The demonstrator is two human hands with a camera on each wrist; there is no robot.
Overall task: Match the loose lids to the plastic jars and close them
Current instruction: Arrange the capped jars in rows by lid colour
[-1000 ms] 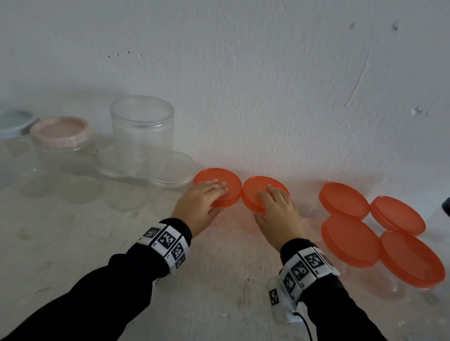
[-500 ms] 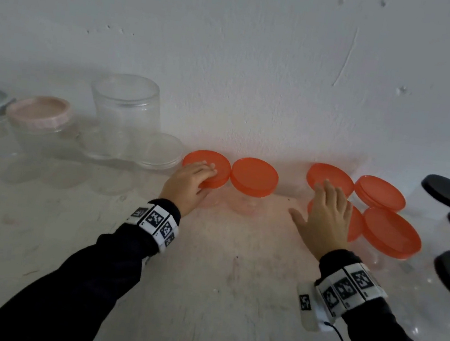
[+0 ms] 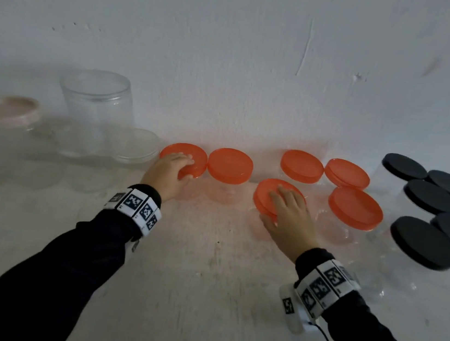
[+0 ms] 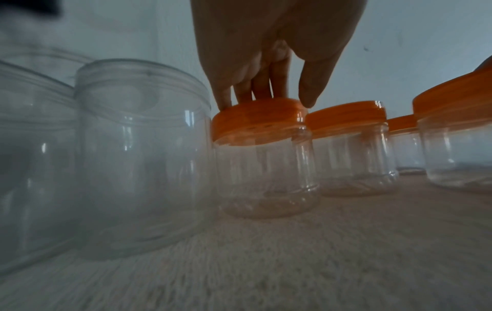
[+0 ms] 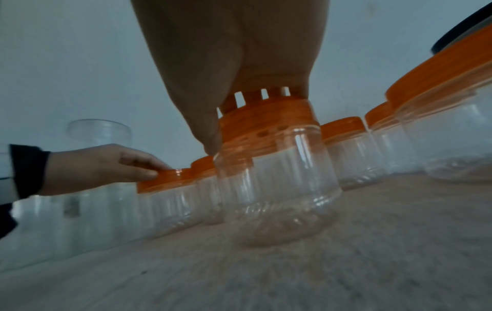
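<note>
1. The left hand (image 3: 167, 172) has its fingers curled over the round orange plastic lid (image 3: 188, 160) of a small clear plastic jar (image 4: 266, 172), gripping its edge.
2. The right hand (image 3: 289, 216) clasps the orange lid (image 3: 265, 194) of another clear jar (image 5: 279, 189), thumb on the rim.
3. Both jars stand on the pale table (image 3: 189, 280), near the white wall (image 3: 235, 43).
4. More orange-lidded jars (image 3: 355, 207) sit just right; black-lidded jars (image 3: 423, 242) beyond; an open tall clear jar (image 3: 98, 113) stands left.

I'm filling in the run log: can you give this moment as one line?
left hand: grips leftmost orange lid | right hand: grips front orange lid | both jars on table | stage: closing
</note>
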